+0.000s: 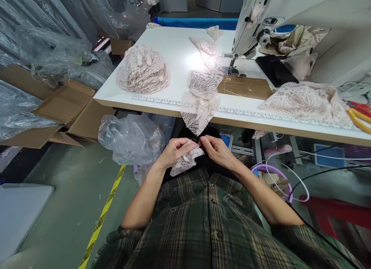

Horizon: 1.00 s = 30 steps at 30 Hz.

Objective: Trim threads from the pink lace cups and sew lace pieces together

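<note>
My left hand (173,150) and my right hand (218,150) meet in front of my chest, below the table edge. Both pinch a small piece of pale pink lace (185,162), which droops under my left fingers. A longer strip of the same lace (200,103) hangs over the front edge of the white table (174,49) just above my hands. It leads back toward the needle of the white sewing machine (261,18).
A heap of lace pieces (142,70) lies at the table's left, another pile (304,101) at the right beside red and yellow scissors (358,112). Clear plastic bags (130,137) and cardboard boxes (58,110) stand on the floor at left. A red stool (339,211) is at right.
</note>
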Each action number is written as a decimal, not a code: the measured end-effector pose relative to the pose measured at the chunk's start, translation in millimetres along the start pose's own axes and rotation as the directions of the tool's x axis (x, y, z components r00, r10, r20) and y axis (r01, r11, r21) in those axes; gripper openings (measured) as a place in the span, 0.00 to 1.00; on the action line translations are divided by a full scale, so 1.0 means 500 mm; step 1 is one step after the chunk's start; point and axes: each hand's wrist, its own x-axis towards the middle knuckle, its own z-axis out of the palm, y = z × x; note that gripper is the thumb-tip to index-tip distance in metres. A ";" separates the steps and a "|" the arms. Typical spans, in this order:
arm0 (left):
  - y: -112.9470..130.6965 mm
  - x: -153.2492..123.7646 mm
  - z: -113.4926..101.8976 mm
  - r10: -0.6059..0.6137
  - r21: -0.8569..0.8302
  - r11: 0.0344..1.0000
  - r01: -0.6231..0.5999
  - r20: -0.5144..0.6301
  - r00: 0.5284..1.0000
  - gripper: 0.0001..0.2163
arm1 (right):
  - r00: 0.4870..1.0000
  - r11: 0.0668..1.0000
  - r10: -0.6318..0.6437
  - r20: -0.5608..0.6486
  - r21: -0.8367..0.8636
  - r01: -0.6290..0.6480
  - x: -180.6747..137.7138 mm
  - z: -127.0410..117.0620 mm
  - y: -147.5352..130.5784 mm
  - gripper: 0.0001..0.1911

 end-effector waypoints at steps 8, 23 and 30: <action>-0.003 -0.001 -0.006 -0.026 -0.008 1.000 0.027 0.041 0.999 0.14 | 0.996 0.991 -0.040 0.078 -0.123 0.050 -0.002 0.003 -0.015 0.20; -0.144 0.038 -0.090 -0.163 -0.055 0.986 0.156 -0.170 0.972 0.25 | 0.982 0.915 0.187 0.025 0.359 -0.183 -0.048 0.032 0.080 0.16; -0.188 0.034 -0.136 -0.146 0.016 0.989 0.149 -0.128 0.981 0.26 | 0.935 0.832 0.344 -0.090 0.490 -0.260 -0.079 -0.036 0.096 0.17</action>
